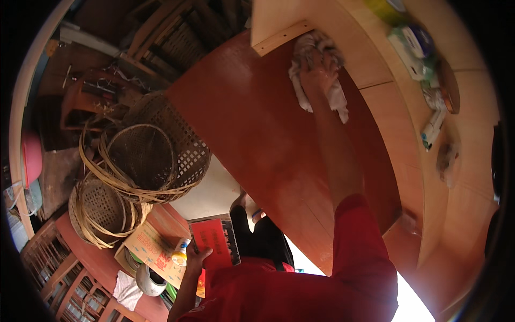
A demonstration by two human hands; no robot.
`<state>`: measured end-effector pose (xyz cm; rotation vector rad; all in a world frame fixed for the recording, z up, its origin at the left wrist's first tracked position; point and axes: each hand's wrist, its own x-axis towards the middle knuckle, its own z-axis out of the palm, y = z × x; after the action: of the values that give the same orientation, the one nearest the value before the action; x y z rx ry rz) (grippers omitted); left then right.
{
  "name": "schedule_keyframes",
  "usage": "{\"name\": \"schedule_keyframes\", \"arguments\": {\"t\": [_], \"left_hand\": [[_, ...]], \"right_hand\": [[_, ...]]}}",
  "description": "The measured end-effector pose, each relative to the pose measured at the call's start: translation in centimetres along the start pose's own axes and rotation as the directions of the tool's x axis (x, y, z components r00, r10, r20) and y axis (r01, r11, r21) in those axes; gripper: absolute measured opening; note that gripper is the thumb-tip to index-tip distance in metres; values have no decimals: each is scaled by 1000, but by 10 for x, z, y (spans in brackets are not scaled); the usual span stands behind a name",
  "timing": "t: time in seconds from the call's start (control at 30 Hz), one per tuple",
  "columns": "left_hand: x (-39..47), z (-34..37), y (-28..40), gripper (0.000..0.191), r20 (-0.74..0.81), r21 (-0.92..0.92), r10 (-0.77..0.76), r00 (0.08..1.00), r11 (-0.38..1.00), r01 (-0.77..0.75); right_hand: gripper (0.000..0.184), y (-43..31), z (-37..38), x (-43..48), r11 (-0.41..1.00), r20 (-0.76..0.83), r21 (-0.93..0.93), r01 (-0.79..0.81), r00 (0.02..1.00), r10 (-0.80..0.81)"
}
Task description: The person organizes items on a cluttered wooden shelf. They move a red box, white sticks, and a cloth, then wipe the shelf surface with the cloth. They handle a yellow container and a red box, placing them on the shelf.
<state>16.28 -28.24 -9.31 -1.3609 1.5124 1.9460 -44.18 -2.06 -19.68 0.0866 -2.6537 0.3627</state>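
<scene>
My right hand (318, 76) lies on a crumpled pale cloth (339, 100), pressing it to the red-brown wooden tabletop (257, 116) near its far edge, beside a light wood panel. At the lower left, my left hand (197, 259) holds a flat object with a red, printed face and dark, worn edges (215, 243); whether it is a book or a box cannot be told. A white and yellow bottle (182, 251) stands or lies close by that hand; whether the hand touches it is unclear.
Woven bamboo baskets (185, 165) stand left of the table. Below them are a printed cardboard box (151, 249), a grey-white rounded object (149, 281) and a white cloth (128, 290). Along the right, a light wood shelf (406, 133) bears packets and a white tube (433, 128).
</scene>
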Motion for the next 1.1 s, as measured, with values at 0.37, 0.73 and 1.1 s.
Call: {"name": "schedule_keyframes", "arguments": {"t": [0.37,0.73,1.1], "left_hand": [[5,0,-4,52,-28,-117,115,993,986,-117],[-39,45,-25,52,126,-114,154,980,984,-140],[-104,115,-112,40,314,-164,221,923,970,-177]], "right_hand": [[48,-155,-92,-193,664,318,678,316,688,-652],[45,65,-285,-431,839,421,502,208,789,-448],[32,329,-503,-694,912,265,38,-409,884,386]]}}
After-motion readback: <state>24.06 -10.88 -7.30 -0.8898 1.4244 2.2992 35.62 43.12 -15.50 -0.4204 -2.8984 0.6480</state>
